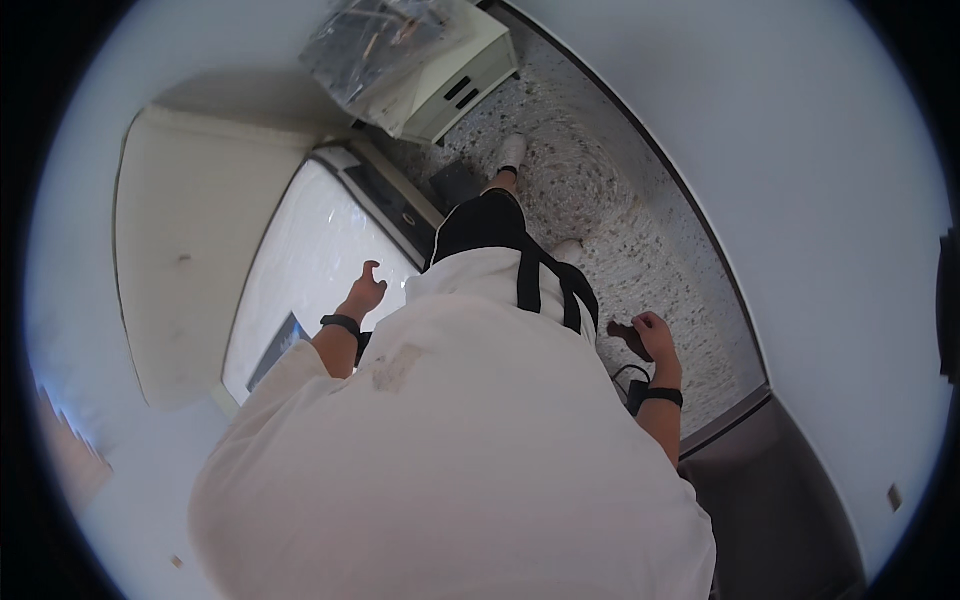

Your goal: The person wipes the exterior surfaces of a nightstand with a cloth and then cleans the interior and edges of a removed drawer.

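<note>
Head view: walking step; left hand [365,292] spread, released over the white worktop [310,250], right hand [652,335] loosely curled, empty; next needs steady footing.

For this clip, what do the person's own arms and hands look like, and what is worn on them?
Both forearms are bare below the short sleeves of a loose white shirt. The left hand is bare, with a black band round the wrist. The right hand is bare too, with a matching black wrist band; a thin black cable loops beside it. No gloves or rings visible.
</note>
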`<state>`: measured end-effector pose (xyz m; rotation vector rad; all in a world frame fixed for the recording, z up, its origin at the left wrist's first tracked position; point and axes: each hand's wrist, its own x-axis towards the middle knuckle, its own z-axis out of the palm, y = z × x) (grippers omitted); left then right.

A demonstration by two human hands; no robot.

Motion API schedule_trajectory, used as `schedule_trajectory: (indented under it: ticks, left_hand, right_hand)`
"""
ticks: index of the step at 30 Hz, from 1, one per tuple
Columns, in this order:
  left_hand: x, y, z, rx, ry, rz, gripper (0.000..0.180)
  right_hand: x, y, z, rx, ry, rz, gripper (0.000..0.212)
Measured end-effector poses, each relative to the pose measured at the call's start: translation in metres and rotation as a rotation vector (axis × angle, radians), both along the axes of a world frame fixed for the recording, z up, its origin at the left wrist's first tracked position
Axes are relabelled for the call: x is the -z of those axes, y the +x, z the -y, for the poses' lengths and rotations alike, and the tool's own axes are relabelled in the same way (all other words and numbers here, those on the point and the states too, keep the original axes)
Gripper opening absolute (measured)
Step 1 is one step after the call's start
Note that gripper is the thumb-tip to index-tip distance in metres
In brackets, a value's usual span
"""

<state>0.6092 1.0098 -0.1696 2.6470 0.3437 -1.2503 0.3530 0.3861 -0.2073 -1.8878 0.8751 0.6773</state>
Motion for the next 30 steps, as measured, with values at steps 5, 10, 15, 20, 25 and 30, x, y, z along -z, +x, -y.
schedule_trajectory:
  ticks: [5,10,15,20,25,30]
  left_hand:
    - [0.039,0.121,-0.020,0.186,0.085,0.062,0.061]
    - [0.085,0.225,-0.036,0.371,0.154,-0.075,0.073]
    - [0.157,0.257,-0.157,0.311,0.218,-0.101,0.084]
    - [0.189,0.223,-0.158,0.518,0.334,-0.094,0.081]
    - [0.265,0.168,-0.207,0.715,0.229,0.663,0.071]
    - [0.254,0.164,-0.205,0.727,0.214,0.798,0.065]
  right_hand:
    - [-0.015,0.001,-0.031,0.184,-0.045,-0.064,0.024]
    - [0.000,0.021,-0.070,0.318,-0.048,-0.147,0.022]
    - [0.044,0.121,-0.110,0.205,-0.005,-0.118,0.020]
    - [0.124,0.165,-0.169,0.130,-0.001,-0.097,0.018]
    - [0.194,0.156,-0.248,0.165,-0.191,0.094,0.019]
    - [0.180,0.134,-0.322,0.459,-0.282,0.174,0.016]
